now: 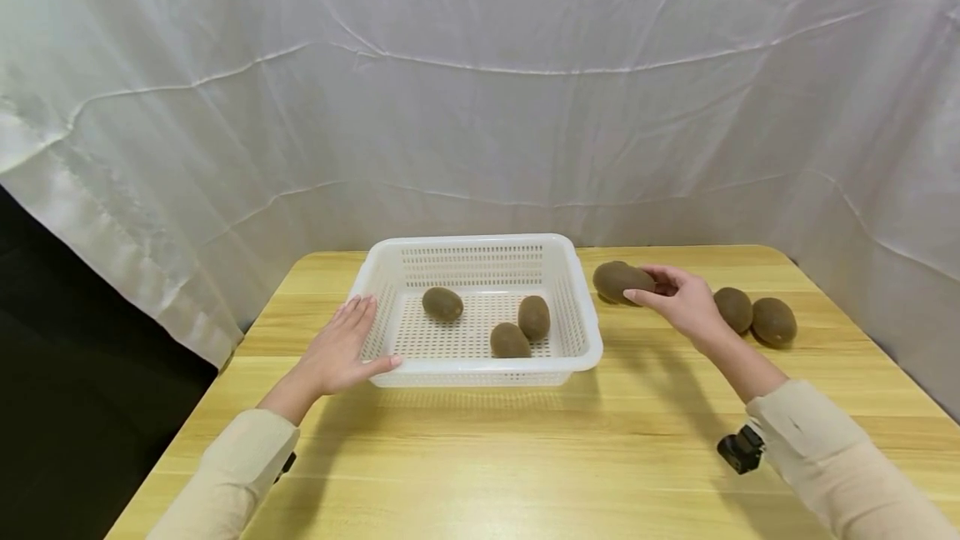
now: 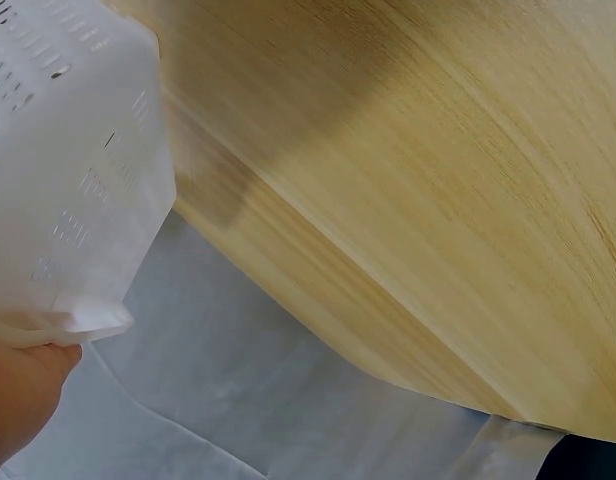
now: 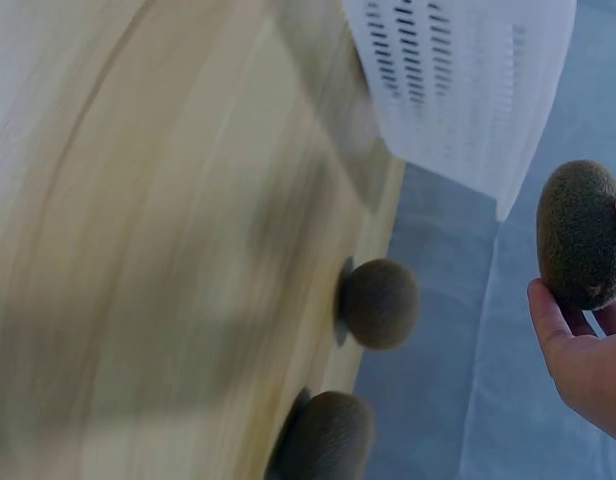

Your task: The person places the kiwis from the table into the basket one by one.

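Lots of room to pass over the near part of the table (image 1: 480, 457), between the 2 sleeves (image 1: 243, 457). Room to come down into the white basket (image 1: 450, 366) from the top, with 3 kiwis (image 1: 533, 317) in the way at the bottom. Blocked at the left rim by the left hand (image 1: 341, 352). Only a thin gap on the right, next to the right hand (image 1: 684, 302) and the held kiwi (image 1: 617, 280). Farther right, blocked by 2 more kiwis (image 1: 774, 322). Closed off behind by cloth (image 1: 480, 132).

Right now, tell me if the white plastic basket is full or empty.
Partly full: three kiwifruit lie in the basket, much of its perforated floor bare.
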### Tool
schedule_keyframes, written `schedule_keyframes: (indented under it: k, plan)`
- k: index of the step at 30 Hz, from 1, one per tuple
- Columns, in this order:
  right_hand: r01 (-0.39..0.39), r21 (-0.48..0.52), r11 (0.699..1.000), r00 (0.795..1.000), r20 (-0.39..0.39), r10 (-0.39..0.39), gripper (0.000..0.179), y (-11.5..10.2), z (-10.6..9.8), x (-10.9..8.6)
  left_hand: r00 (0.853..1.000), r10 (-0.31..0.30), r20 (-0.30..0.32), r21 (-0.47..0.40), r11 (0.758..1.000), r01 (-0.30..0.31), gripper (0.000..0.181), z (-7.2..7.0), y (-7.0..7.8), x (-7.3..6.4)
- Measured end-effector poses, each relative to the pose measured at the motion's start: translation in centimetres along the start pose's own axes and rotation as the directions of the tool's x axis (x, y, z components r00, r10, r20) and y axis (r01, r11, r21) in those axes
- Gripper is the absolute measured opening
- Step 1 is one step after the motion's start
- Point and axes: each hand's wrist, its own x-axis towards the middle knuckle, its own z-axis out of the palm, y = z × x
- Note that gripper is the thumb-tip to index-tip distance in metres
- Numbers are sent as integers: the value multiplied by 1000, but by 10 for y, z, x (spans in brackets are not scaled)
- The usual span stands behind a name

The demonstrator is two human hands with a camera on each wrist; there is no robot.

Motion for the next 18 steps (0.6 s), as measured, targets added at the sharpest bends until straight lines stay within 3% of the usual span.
schedule_keyframes:
  k: [12, 18]
  plan:
    - [54, 114, 992, 996, 59, -61, 53, -28, 19, -1, 1000, 6, 10, 1, 1000, -6, 97, 0, 0, 0]
    - [62, 124, 990, 992, 102, -75, 54, -37, 32, -3, 1000, 2, 8, 1, 1000, -2, 98, 0, -1, 0]
